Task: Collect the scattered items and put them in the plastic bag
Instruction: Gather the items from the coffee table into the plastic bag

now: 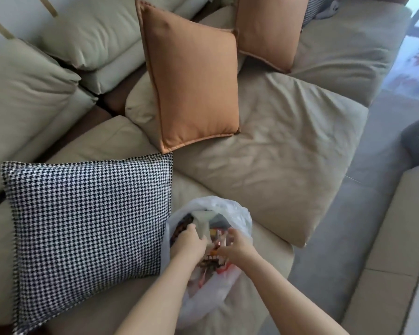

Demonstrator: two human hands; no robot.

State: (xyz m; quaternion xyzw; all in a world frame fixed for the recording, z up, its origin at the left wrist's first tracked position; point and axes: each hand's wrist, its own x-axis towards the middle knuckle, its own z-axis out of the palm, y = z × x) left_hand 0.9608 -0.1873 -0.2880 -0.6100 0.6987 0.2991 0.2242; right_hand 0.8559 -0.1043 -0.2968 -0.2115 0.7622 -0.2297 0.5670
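Both hands are at the mouth of the plastic bag (pixel 230 209), which sits on the beige sofa (pixel 288 141) seat just beside the houndstooth cushion (pixel 87 221). The left hand (pixel 189 243) reaches into the opening with its fingers curled around a pale, folded piece of paper or fabric, apparently pushing it down among the contents. The right hand (pixel 237 245) hovers at the bag's near rim with its fingers bent toward a small reddish packet; whether it actually pinches that packet or the bag's edge is blurred, so its grasp cannot be told. Judging by what shows, the collecting looks nearly finished: the bag holds a jumble of things, and no loose item is visible on the seat cushions, around the two orange cushions (pixel 194 81), or on the grey floor (pixel 348 250) alongside the sofa. What seems left is to settle this last piece inside and perhaps gather the bag shut, though items outside the camera's reach cannot be ruled out. The bag itself is thin, translucent white film, crumpled and slumped open, its mouth wide and facing up. Through and above it show dark brown pieces, a red-and-white wrapper and something orange, packed loosely. Such flimsy film will likely sag or tip if released carelessly.
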